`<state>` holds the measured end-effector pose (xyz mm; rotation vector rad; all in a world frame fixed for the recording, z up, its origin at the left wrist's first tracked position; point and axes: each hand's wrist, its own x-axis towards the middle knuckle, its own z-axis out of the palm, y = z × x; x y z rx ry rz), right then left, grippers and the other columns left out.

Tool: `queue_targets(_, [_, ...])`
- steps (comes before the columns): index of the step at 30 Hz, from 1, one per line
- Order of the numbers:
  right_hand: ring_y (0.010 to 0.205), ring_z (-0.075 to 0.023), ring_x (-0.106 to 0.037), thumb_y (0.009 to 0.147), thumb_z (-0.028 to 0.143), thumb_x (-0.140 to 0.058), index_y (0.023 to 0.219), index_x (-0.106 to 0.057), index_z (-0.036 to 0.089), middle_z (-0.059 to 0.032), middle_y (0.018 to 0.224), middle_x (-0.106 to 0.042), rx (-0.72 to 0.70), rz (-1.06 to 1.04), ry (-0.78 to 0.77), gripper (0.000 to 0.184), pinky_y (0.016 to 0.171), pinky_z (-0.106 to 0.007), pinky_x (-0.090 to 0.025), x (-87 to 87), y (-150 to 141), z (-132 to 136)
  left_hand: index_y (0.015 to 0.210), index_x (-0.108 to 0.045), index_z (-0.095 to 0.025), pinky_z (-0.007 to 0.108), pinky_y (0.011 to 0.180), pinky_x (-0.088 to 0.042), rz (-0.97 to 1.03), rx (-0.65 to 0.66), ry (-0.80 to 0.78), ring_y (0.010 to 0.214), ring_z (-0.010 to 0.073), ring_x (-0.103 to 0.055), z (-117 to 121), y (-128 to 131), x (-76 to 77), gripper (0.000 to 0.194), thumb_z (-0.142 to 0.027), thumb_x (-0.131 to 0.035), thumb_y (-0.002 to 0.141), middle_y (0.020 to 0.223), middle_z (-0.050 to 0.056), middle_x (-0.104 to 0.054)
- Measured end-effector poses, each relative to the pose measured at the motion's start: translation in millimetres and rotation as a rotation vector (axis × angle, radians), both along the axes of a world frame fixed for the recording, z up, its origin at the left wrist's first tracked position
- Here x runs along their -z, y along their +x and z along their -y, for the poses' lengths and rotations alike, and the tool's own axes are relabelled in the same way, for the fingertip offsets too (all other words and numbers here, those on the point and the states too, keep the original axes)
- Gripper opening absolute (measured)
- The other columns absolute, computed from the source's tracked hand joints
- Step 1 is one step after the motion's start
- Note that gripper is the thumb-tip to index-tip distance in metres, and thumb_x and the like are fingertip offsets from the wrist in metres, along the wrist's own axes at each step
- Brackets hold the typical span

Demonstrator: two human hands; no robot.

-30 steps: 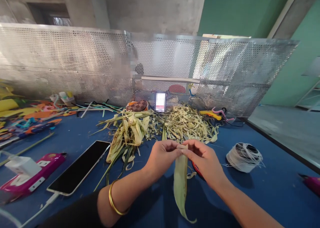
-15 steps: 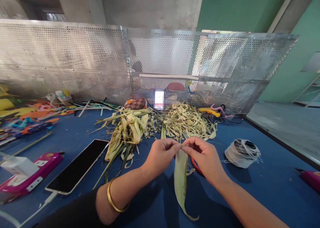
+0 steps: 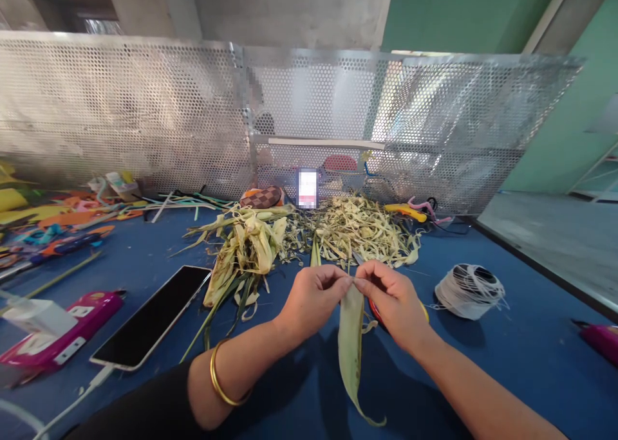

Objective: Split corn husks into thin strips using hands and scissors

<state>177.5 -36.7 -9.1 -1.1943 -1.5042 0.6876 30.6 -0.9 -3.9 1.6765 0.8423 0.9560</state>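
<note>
We've got the long pale-green husk (image 3: 351,337) hanging over the blue table (image 3: 154,247), its long axis running nearly straight toward us, skinny tip hooking right. Our left hand (image 3: 311,298) and right hand (image 3: 393,298) meet at its top, thumbs and fingers pinching it, forearms (image 3: 241,356) angled inward.

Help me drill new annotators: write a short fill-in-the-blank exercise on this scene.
1. The left hand and right hand pinch the long leaf at its ____ end.
2. The bracelet is on the ____ forearm.
3. The spool of white string sits to the ____ of both hands.
4. The tabletop is ____ in colour.
Missing words: upper; left; right; blue.
</note>
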Motion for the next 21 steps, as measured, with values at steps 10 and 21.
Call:
queue_targets(10, [0.062,-0.0133,-0.044,0.089,0.025,-0.045,0.071,-0.046,0.021,0.0016,0.067,-0.046,0.036,0.281,0.225,0.018,0.057,-0.024,-0.035,3.8,-0.6,1.1,0.063,-0.060,-0.015,0.021,0.051,-0.033,0.035,-0.014,-0.018,0.052,0.0089,-0.042,1.6,1.4,3.5,0.022,-0.031,-0.052,0.076,0.055,-0.003,-0.049])
queue_targets(21, [0.055,-0.0123,-0.045,0.087,0.032,-0.049,0.075,-0.051,0.021,0.0028,0.064,-0.050,0.225,0.179,0.170,0.016,0.051,-0.024,-0.037,8.1,-2.4,0.5,0.066,-0.058,-0.015,0.021,0.049,-0.036,0.145,0.057,-0.186,0.052,0.0090,-0.044,5.3,3.8,-0.7,0.033,-0.048,-0.064,0.069,0.057,-0.002,-0.050])
